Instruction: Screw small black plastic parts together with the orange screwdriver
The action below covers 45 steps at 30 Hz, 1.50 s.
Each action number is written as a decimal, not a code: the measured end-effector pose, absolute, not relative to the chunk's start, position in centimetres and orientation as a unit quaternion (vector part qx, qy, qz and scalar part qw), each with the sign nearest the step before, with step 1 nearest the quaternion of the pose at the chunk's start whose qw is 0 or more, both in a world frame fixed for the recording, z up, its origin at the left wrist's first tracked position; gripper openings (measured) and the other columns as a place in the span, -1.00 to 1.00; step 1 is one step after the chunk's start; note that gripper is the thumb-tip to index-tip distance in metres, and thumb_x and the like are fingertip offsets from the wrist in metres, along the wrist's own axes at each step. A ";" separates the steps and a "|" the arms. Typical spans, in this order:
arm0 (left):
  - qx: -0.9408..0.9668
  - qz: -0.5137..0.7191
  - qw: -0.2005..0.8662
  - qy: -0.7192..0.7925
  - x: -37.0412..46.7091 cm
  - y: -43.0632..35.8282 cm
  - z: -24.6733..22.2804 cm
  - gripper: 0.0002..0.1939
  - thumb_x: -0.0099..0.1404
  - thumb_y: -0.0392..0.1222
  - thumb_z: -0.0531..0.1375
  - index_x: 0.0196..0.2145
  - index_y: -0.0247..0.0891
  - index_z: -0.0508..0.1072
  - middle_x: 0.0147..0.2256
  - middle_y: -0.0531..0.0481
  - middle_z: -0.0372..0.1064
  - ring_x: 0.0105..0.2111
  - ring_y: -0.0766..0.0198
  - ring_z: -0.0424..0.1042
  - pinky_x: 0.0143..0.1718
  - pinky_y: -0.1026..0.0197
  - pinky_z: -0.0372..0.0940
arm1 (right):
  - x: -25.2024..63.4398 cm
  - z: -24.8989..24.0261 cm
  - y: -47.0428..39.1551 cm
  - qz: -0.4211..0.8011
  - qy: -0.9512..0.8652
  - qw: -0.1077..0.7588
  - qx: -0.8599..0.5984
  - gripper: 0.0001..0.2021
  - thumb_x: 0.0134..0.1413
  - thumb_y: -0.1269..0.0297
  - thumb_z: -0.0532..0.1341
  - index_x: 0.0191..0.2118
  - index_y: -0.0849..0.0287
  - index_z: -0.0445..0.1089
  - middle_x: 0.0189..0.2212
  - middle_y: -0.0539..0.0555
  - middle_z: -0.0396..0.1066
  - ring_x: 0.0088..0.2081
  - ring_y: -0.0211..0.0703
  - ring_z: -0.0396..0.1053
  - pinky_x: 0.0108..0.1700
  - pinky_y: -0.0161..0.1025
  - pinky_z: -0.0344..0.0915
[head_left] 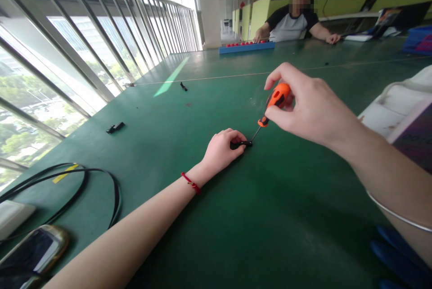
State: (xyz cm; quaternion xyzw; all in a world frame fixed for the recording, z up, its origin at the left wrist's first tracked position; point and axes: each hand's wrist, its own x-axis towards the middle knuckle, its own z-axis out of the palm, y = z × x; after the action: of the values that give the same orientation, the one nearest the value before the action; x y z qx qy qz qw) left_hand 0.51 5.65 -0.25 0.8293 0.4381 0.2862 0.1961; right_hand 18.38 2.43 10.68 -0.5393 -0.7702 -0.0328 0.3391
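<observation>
Our left hand [221,150] pinning a small black part [241,143] to the green table [270,217] at centre, our right hand [305,104] closed on an orange screwdriver [275,102], tip on the part, phone [32,253] near left, co-worker [293,21] far right

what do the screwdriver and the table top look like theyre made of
The screwdriver in the right hand seems to have a moulded plastic handle, orange with black insets and a slight gloss, and a thin dark shaft, probably metal. The table top looks like a green matt mat, perhaps rubber or vinyl: scuffed, with soft reflections.
</observation>
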 end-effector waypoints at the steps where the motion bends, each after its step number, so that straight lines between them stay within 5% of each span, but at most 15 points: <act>1: 0.830 0.286 0.196 0.437 0.5 5.6 -0.2 -0.85 0.11 -0.28 0.15 -0.33 -0.24 0.47 -0.35 0.01 0.36 -0.34 0.28 0.35 -0.28 0.25 0.29 | 18.4 10.7 2.4 -0.030 -0.771 0.336 -0.541 -0.82 -0.12 0.24 0.18 -0.30 0.09 0.32 -0.61 -0.06 0.26 -0.57 -0.22 0.20 -0.46 -0.25 0.06; 5: 0.830 0.288 0.195 0.437 0.5 5.6 -0.2 -0.85 0.12 -0.27 0.15 -0.33 -0.23 0.47 -0.35 0.02 0.36 -0.34 0.28 0.35 -0.29 0.26 0.29 | 18.4 10.7 2.5 -0.020 -0.763 0.332 -0.555 -0.86 -0.03 0.16 0.14 -0.45 0.10 0.32 -0.61 -0.02 0.28 -0.55 -0.21 0.20 -0.48 -0.25 0.05; 9: 0.831 0.285 0.192 0.437 0.5 5.7 -0.2 -0.85 0.12 -0.28 0.15 -0.33 -0.24 0.47 -0.35 0.01 0.36 -0.33 0.28 0.35 -0.27 0.25 0.29 | 18.4 10.8 2.4 -0.026 -0.773 0.327 -0.542 -0.77 -0.14 0.26 0.19 -0.26 0.09 0.31 -0.60 -0.06 0.27 -0.58 -0.23 0.18 -0.47 -0.26 0.06; 14: 0.831 0.286 0.189 0.439 0.5 5.6 -0.2 -0.86 0.13 -0.27 0.15 -0.33 -0.23 0.47 -0.35 0.02 0.36 -0.33 0.28 0.35 -0.30 0.26 0.29 | 18.4 11.0 2.3 -0.017 -0.772 0.320 -0.548 -0.78 0.07 0.11 0.07 -0.47 0.10 0.31 -0.63 -0.01 0.27 -0.57 -0.21 0.16 -0.48 -0.24 0.03; 18: 0.833 0.286 0.189 0.435 0.5 5.7 -0.3 -0.86 0.12 -0.27 0.15 -0.33 -0.24 0.47 -0.36 0.02 0.35 -0.35 0.29 0.34 -0.30 0.26 0.28 | 18.4 11.1 2.3 -0.014 -0.771 0.313 -0.554 -0.79 -0.05 0.22 0.16 -0.22 0.08 0.30 -0.60 -0.05 0.26 -0.58 -0.22 0.15 -0.47 -0.26 0.02; 22: 0.832 0.286 0.190 0.435 0.5 5.7 -0.2 -0.85 0.12 -0.27 0.14 -0.33 -0.24 0.47 -0.35 0.01 0.35 -0.34 0.29 0.34 -0.29 0.26 0.28 | 18.5 11.0 2.4 -0.006 -0.767 0.309 -0.562 -0.78 0.04 0.07 0.10 -0.43 0.08 0.33 -0.64 -0.03 0.24 -0.59 -0.22 0.14 -0.49 -0.26 0.01; 27: 0.831 0.283 0.193 0.438 0.5 5.6 -0.2 -0.85 0.12 -0.27 0.14 -0.32 -0.24 0.47 -0.35 0.01 0.35 -0.33 0.28 0.34 -0.28 0.25 0.28 | 18.4 11.0 2.3 -0.023 -0.776 0.318 -0.545 -0.76 -0.13 0.27 0.18 -0.23 0.09 0.32 -0.66 -0.10 0.21 -0.61 -0.25 0.13 -0.48 -0.27 0.03; 31: 0.831 0.284 0.193 0.437 0.5 5.7 -0.3 -0.85 0.12 -0.27 0.14 -0.32 -0.23 0.47 -0.34 0.01 0.36 -0.33 0.28 0.34 -0.29 0.25 0.28 | 18.5 11.1 2.2 -0.009 -0.775 0.312 -0.550 -0.76 0.05 0.10 0.08 -0.47 0.10 0.34 -0.66 -0.03 0.22 -0.60 -0.25 0.12 -0.50 -0.27 0.00; 33: 0.832 0.284 0.192 0.436 0.5 5.7 -0.3 -0.85 0.12 -0.27 0.14 -0.32 -0.23 0.46 -0.34 0.01 0.36 -0.33 0.28 0.34 -0.29 0.25 0.28 | 18.4 11.0 2.3 -0.007 -0.770 0.316 -0.554 -0.85 0.01 0.17 0.10 -0.37 0.09 0.35 -0.62 -0.04 0.26 -0.57 -0.22 0.15 -0.49 -0.26 0.02; 36: 0.832 0.282 0.190 0.438 0.5 5.7 -0.2 -0.85 0.12 -0.27 0.14 -0.32 -0.23 0.47 -0.35 0.01 0.35 -0.33 0.28 0.35 -0.28 0.24 0.28 | 18.3 10.9 2.2 -0.021 -0.769 0.324 -0.551 -0.72 -0.11 0.27 0.17 -0.18 0.09 0.28 -0.61 -0.08 0.24 -0.58 -0.22 0.14 -0.47 -0.25 0.04; 38: 0.832 0.281 0.189 0.439 0.5 5.6 -0.2 -0.85 0.13 -0.27 0.14 -0.32 -0.23 0.47 -0.35 0.01 0.35 -0.33 0.28 0.35 -0.27 0.24 0.28 | 18.3 10.9 2.2 -0.018 -0.774 0.324 -0.543 -0.83 -0.02 0.16 0.14 -0.30 0.09 0.30 -0.64 -0.08 0.19 -0.60 -0.24 0.10 -0.47 -0.25 0.01; 40: 0.832 0.283 0.189 0.439 0.5 5.6 -0.2 -0.86 0.13 -0.26 0.14 -0.33 -0.23 0.47 -0.35 0.01 0.36 -0.33 0.28 0.35 -0.28 0.25 0.28 | 18.3 10.9 2.2 -0.009 -0.777 0.322 -0.541 -0.75 0.09 0.07 0.05 -0.48 0.09 0.28 -0.69 -0.06 0.14 -0.61 -0.25 0.07 -0.50 -0.26 -0.03; 45: 0.833 0.285 0.186 0.437 0.6 5.6 -0.2 -0.86 0.12 -0.27 0.15 -0.33 -0.23 0.47 -0.36 0.01 0.36 -0.33 0.28 0.34 -0.29 0.25 0.28 | 18.4 10.9 2.3 -0.005 -0.767 0.332 -0.549 -0.88 -0.04 0.30 0.12 -0.30 0.09 0.30 -0.61 -0.05 0.27 -0.57 -0.22 0.17 -0.48 -0.26 0.01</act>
State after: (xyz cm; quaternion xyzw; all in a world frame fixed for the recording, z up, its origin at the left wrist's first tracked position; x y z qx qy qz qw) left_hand 0.56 5.64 -0.20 0.8325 0.4371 0.2850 0.1859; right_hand 18.35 2.31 10.92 -0.5495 -0.7665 -0.0048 0.3324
